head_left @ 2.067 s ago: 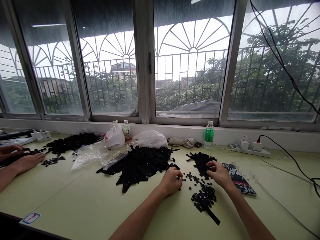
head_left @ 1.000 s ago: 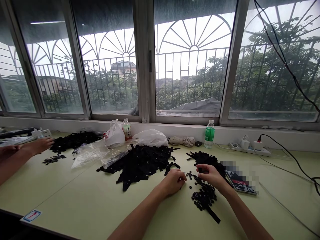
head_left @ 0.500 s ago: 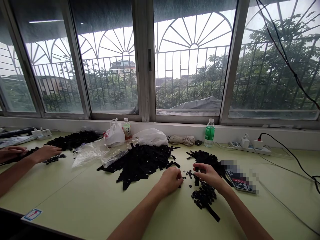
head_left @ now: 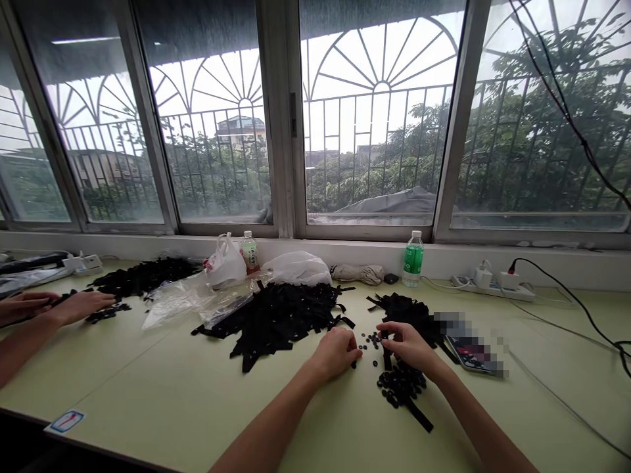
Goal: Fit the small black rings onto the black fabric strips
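Note:
My right hand pinches a short black fabric strip that hangs down from the fingertips. Just left of it, my left hand is closed, knuckles up, low over the table; a small dark bit shows under its fingertips, too little to name. Several loose black buttons lie between the two hands. Below my right hand is a heap of black buttons, with another black strip sticking out of its front. A large pile of black strips spreads beyond my left hand.
Behind my right hand lie a smaller black strip pile and a phone. A green-labelled bottle, a power strip and plastic bags line the window side. At far left, another person's hands work beside black pieces.
My hands stay almost in place; the strip in my right hand has shifted slightly left. At far left, the other person's nearer hand has drawn a little to the left.

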Demonstrator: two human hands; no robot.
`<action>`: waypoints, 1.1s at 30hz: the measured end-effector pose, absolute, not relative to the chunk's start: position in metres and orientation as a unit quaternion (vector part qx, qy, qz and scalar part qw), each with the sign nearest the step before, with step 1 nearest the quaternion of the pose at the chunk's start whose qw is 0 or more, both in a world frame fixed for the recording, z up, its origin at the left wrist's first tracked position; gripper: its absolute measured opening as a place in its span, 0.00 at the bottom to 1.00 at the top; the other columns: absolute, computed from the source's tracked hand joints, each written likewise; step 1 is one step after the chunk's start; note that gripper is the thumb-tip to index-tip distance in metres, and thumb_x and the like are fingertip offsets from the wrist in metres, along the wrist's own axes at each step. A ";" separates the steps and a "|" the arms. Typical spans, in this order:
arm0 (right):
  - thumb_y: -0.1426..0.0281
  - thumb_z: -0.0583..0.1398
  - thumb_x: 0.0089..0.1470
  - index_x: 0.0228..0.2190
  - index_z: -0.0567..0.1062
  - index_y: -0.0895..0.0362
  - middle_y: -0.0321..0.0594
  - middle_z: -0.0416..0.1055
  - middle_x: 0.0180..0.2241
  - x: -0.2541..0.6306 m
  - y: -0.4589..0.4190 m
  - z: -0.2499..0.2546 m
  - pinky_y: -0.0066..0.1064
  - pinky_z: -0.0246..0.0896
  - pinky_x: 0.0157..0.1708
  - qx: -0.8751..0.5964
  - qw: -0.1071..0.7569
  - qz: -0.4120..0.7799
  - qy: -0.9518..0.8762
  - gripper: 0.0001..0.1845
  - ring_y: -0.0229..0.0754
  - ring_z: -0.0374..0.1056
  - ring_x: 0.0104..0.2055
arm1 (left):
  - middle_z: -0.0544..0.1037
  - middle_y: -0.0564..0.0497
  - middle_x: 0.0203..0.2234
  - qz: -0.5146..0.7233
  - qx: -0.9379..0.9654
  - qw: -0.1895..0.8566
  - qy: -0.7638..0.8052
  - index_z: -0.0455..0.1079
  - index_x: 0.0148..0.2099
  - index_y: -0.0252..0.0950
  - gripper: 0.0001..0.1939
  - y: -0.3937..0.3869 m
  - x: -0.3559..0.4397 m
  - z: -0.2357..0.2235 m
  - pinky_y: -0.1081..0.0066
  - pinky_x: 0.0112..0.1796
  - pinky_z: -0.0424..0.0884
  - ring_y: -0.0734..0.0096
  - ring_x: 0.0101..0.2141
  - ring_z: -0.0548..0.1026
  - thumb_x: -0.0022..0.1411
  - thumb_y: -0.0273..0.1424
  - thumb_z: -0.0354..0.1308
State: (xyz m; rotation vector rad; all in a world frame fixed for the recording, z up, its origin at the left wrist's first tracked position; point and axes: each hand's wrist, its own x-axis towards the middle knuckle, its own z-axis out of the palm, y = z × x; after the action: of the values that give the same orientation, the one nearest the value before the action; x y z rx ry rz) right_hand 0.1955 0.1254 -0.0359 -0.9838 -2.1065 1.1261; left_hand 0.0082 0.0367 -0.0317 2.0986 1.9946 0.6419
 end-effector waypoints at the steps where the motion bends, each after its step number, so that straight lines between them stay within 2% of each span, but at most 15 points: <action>1: 0.69 0.59 0.45 0.42 0.76 0.60 0.44 0.75 0.37 0.194 0.125 -0.037 0.28 0.64 0.28 -0.365 0.274 0.409 -0.791 0.19 0.39 0.69 0.29 | 0.76 0.49 0.29 0.215 0.707 0.091 0.668 0.72 0.30 0.35 0.08 0.036 0.009 -0.031 0.72 0.31 0.63 0.68 0.31 0.72 0.56 0.34 0.58; 4: 0.71 0.59 0.43 0.38 0.78 0.58 0.43 0.76 0.37 0.191 0.123 -0.042 0.30 0.65 0.35 -0.355 0.269 0.377 -0.812 0.17 0.44 0.71 0.35 | 0.76 0.49 0.28 0.214 0.711 0.098 0.663 0.73 0.31 0.35 0.08 0.036 0.012 -0.030 0.73 0.30 0.62 0.69 0.30 0.71 0.56 0.34 0.58; 7: 0.70 0.59 0.43 0.38 0.78 0.58 0.43 0.77 0.37 0.188 0.120 -0.044 0.33 0.63 0.38 -0.345 0.261 0.352 -0.830 0.18 0.46 0.70 0.37 | 0.76 0.50 0.28 0.215 0.714 0.101 0.658 0.73 0.31 0.34 0.07 0.035 0.013 -0.029 0.73 0.29 0.62 0.70 0.29 0.71 0.56 0.33 0.58; 19: 0.68 0.57 0.45 0.40 0.78 0.60 0.42 0.74 0.30 0.188 0.114 -0.036 0.31 0.61 0.32 -0.344 0.254 0.315 -0.847 0.20 0.43 0.68 0.31 | 0.75 0.50 0.28 0.249 0.725 0.094 0.635 0.70 0.32 0.35 0.06 0.036 0.016 -0.034 0.72 0.30 0.62 0.68 0.30 0.71 0.58 0.32 0.56; 33: 0.73 0.56 0.42 0.40 0.77 0.60 0.39 0.73 0.27 0.184 0.107 -0.030 0.29 0.61 0.29 -0.333 0.254 0.327 -0.847 0.20 0.40 0.66 0.27 | 0.75 0.51 0.27 0.299 0.734 0.088 0.604 0.71 0.31 0.34 0.03 0.037 0.017 -0.033 0.74 0.31 0.63 0.71 0.30 0.71 0.56 0.25 0.56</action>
State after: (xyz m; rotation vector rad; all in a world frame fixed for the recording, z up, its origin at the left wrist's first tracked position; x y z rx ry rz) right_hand 0.1840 0.1069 -0.0301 -0.9036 -2.3024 0.8899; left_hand 0.0165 0.0372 -0.0330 2.1837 1.7966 0.8914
